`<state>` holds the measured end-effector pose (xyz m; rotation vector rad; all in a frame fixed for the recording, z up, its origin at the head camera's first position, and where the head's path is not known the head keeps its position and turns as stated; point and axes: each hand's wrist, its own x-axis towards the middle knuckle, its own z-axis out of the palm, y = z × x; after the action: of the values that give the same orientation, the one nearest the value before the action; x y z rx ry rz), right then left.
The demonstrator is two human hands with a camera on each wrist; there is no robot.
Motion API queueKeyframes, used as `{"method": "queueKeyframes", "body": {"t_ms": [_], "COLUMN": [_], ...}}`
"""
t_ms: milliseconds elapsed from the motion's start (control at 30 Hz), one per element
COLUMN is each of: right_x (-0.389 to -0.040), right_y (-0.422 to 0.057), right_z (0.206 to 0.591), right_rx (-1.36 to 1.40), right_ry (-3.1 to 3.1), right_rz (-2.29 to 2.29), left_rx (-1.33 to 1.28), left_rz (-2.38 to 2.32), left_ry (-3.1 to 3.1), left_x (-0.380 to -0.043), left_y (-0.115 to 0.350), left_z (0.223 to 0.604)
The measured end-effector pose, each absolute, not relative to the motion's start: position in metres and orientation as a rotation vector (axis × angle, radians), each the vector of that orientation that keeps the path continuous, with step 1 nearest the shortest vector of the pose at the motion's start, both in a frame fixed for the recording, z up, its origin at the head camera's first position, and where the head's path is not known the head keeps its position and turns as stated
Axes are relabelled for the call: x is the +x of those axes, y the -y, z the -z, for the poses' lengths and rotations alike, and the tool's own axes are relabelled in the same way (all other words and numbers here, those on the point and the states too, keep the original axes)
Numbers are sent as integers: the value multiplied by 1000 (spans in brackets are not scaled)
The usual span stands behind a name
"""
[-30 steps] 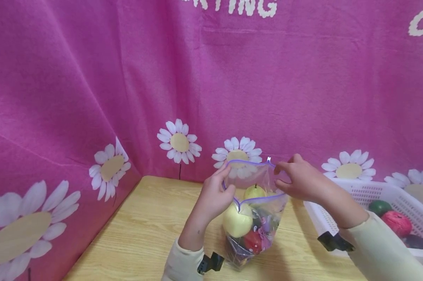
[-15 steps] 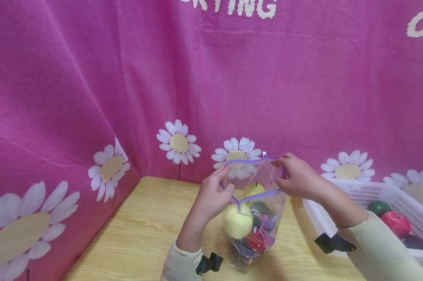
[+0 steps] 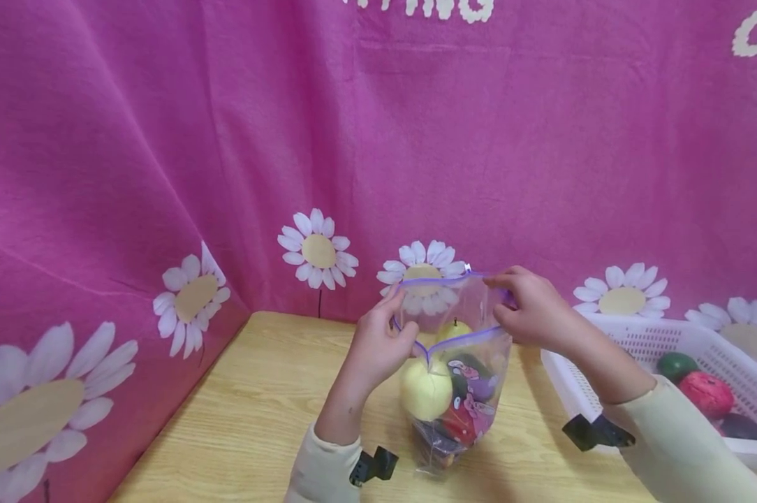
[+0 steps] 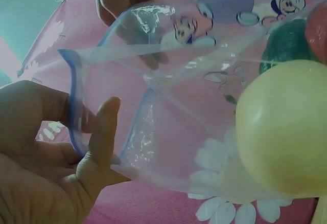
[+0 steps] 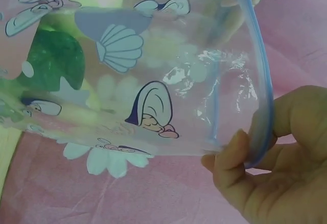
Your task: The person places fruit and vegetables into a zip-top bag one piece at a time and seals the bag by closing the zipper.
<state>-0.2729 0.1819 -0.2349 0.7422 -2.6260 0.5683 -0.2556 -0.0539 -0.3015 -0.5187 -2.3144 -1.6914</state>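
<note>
A clear zip bag (image 3: 485, 412) with a purple-blue zip strip and cartoon print hangs upright between both hands, its mouth spread apart. My left hand (image 3: 381, 342) pinches the left end of the mouth, thumb on one side of the film in the left wrist view. At the right end, my right hand (image 3: 532, 307) pinches the rim between thumb and fingers. Inside lie a large pale yellow fruit (image 3: 427, 392), a yellow-green fruit with a stem (image 3: 455, 330), and dark green, purple and red pieces lower down. The white zip slider (image 3: 468, 268) sits on the far rim near my right hand.
A white perforated basket (image 3: 642, 335) stands on the wooden table (image 3: 259, 412) at the right, partly behind my right forearm. It holds a green fruit (image 3: 677, 366), a red fruit (image 3: 707, 395) and a dark one (image 3: 741, 426). A pink flowered cloth (image 3: 510, 154) hangs behind.
My right hand has closed its fingers on the bag's right rim and moved slightly up and left. The bag has risen a little, its slider shifting up and left. The left hand stays nearly in place.
</note>
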Motion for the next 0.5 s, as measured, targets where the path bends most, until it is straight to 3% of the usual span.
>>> {"method": "queueKeyframes", "body": {"t_ms": [500], "right_x": [-265], "right_y": [-183], "right_z": [239], "right_rx": [805], "right_ry": [2536], "right_rz": [-607], "left_rx": [-491], "left_rz": [1711], "left_ry": [2349], "left_x": [-260], "left_y": [52], "left_z": [305]}}
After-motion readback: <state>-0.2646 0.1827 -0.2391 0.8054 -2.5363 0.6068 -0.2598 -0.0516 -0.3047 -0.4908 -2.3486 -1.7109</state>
